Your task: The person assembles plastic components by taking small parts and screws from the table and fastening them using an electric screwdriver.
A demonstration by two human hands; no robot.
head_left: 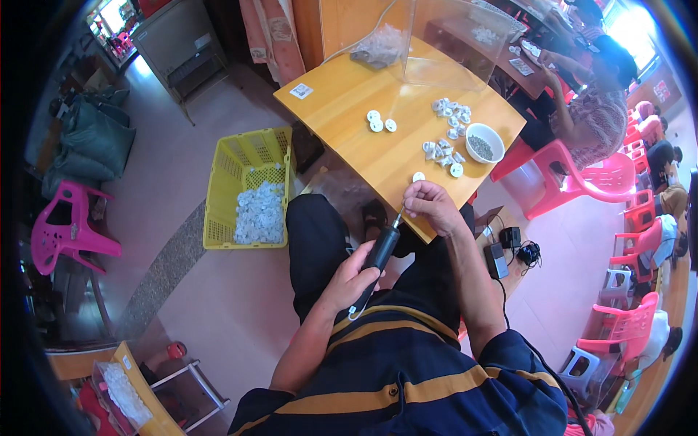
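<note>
My left hand (350,282) is wrapped round a black electric screwdriver (381,249), whose shaft points up toward the table's near edge. At the tip of that shaft, the fingers of my right hand (434,206) are pinched together; whatever they hold is too small to make out. Just beyond these fingers a round white part (418,176) lies on the wooden table (342,102). To its right are a cluster of white plastic parts (440,152) and a white bowl (485,138) of small grey metal pieces, probably screws. Further back sit several round white pieces (376,124).
A yellow crate (217,185) of white parts stands on the floor at left. A clear plastic panel (451,69) and a bag (379,47) occupy the table's far side. Black adapters (497,259) with cables lie low at right. Another person (592,109) sits at the back right.
</note>
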